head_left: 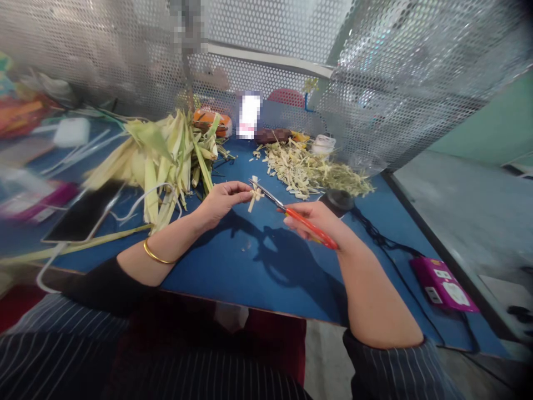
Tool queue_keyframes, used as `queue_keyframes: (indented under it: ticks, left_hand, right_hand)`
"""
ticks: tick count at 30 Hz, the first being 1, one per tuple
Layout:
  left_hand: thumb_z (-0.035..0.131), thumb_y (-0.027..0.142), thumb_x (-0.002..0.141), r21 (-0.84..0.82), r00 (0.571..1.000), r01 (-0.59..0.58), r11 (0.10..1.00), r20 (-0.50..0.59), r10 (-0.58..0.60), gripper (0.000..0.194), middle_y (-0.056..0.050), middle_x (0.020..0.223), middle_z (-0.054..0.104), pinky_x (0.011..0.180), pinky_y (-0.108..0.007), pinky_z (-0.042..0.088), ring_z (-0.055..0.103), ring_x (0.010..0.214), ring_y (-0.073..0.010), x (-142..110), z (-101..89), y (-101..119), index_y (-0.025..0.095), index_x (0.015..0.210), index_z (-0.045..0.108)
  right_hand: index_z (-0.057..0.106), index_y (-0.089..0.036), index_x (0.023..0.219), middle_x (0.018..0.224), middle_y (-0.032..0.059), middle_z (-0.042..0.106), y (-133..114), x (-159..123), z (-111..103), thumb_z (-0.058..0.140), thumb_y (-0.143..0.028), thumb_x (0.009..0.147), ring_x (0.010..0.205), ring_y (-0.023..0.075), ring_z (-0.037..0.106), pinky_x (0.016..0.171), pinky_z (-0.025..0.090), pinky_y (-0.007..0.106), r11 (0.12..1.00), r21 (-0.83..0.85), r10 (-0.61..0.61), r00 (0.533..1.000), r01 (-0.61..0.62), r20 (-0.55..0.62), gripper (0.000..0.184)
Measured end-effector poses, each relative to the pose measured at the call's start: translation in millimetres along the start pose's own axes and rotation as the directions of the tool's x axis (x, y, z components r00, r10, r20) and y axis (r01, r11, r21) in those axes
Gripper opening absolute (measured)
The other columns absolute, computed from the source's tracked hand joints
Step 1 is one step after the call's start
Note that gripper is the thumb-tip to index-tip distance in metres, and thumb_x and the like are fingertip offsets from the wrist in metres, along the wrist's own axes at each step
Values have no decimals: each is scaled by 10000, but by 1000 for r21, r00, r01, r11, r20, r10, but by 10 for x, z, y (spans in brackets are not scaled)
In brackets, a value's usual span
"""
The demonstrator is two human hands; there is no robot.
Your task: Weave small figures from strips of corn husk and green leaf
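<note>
My left hand (222,201) pinches a small pale folded leaf piece (255,195) above the blue table (233,266). A gold bangle circles that wrist. My right hand (314,220) grips red-handled scissors (291,214), whose blades point left and meet the leaf piece. A pile of long yellow-green palm leaves (166,161) lies just left of my left hand. A heap of pale leaf trimmings (308,169) sits beyond the scissors.
A dark phone (83,214) with a white cable lies at the left. A magenta box (443,283) and a black cord sit at the right edge. Perforated metal screens (395,83) wall the back. An orange container (214,122) stands behind the leaves.
</note>
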State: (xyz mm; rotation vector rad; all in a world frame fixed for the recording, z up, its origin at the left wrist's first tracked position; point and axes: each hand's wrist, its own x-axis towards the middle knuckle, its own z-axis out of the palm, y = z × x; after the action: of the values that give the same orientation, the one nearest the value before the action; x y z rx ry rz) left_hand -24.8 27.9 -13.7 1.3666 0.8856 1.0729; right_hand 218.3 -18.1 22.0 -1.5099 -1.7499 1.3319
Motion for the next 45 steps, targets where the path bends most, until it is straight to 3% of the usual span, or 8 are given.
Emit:
queue_keyframes:
  ticks: [17, 22, 26, 30, 33, 37, 45]
  left_hand:
    - [725, 277, 697, -51, 998, 24, 998, -60, -27, 152, -33, 786, 680, 774, -272, 454, 582, 712, -114, 2, 29, 4, 160, 793, 707]
    - [746, 275, 678, -126, 992, 10, 992, -126, -26, 179, -40, 799, 695, 757, -264, 464, 617, 743, -123, 1, 28, 5, 164, 811, 702]
    - [772, 269, 649, -259, 983, 36, 965, -163, -80, 219, -19, 798, 692, 720, -234, 466, 618, 709, -100, -12, 9, 65, 159, 820, 691]
    - [780, 264, 645, -419, 979, 76, 905, -140, -147, 211, 8, 752, 679, 698, -217, 469, 611, 645, -75, -25, -8, 115, 162, 799, 679]
    - [784, 249, 636, -451, 979, 94, 887, -120, -164, 205, 8, 764, 686, 700, -222, 473, 620, 644, -78, -50, 33, 122, 165, 784, 670]
    - [781, 238, 634, -409, 977, 183, 894, -27, -213, 209, -17, 800, 700, 706, -245, 475, 641, 653, -97, -122, 170, 104, 162, 791, 666]
    - [779, 223, 632, -306, 964, 262, 915, 113, -239, 242, -45, 830, 695, 729, -293, 485, 665, 667, -135, -210, 301, 18, 151, 807, 627]
  right_hand:
    - [691, -165, 934, 472, -62, 450, 74, 63, 34, 724, -501, 649, 380, 57, 366, 383, 299, 219, 998, -7, -60, 995, 59, -81, 442]
    - [637, -172, 1051, 550, -46, 489, 49, 62, 66, 675, -525, 698, 397, 68, 408, 402, 329, 225, 987, 23, -150, 961, 160, -232, 500]
    - [588, -185, 1116, 620, -44, 484, -12, 16, 106, 655, -473, 732, 466, 69, 421, 442, 362, 219, 967, 66, -229, 955, 245, -186, 484]
    - [615, -183, 1040, 621, -47, 501, -11, 56, 179, 715, -441, 661, 459, 68, 437, 445, 379, 226, 966, 93, -221, 956, 242, -195, 469]
    - [613, -172, 1017, 642, -35, 558, -15, 113, 283, 780, -408, 579, 473, 81, 488, 463, 417, 240, 947, 247, -123, 943, 204, -308, 525]
    - [596, -189, 1018, 760, 5, 642, -52, 143, 401, 831, -374, 498, 557, 106, 556, 521, 471, 257, 890, 381, -64, 898, 249, -436, 600]
    - [501, -241, 1073, 736, -25, 632, 4, 158, 427, 824, -339, 520, 607, 115, 585, 570, 483, 246, 867, 410, -126, 920, 284, -371, 648]
